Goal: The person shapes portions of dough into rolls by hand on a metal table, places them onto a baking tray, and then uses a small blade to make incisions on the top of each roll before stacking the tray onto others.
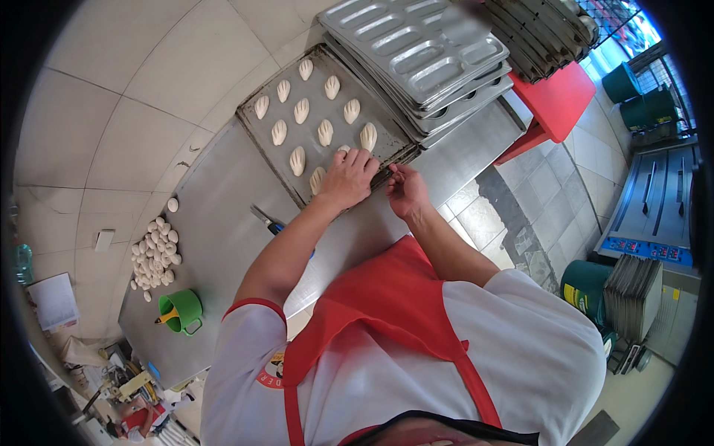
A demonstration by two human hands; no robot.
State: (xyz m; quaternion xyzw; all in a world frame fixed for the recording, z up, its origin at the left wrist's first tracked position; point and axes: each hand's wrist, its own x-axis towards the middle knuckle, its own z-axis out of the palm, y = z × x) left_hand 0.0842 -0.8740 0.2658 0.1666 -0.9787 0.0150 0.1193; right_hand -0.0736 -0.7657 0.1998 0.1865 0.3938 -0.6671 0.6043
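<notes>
Head view: judging by the layout, scored dough (325,133) is being placed on a tray (317,104).
Left hand (348,178) has its fingers over one piece (343,149) near the tray's closest side; whether they grasp it, I cannot tell. Right hand (407,192) curls beside the rim, its hold unclear. Long axes run roughly away from the person; which end leads is unclear. Next probably calls for a gentle release, aligned with the rows.
</notes>
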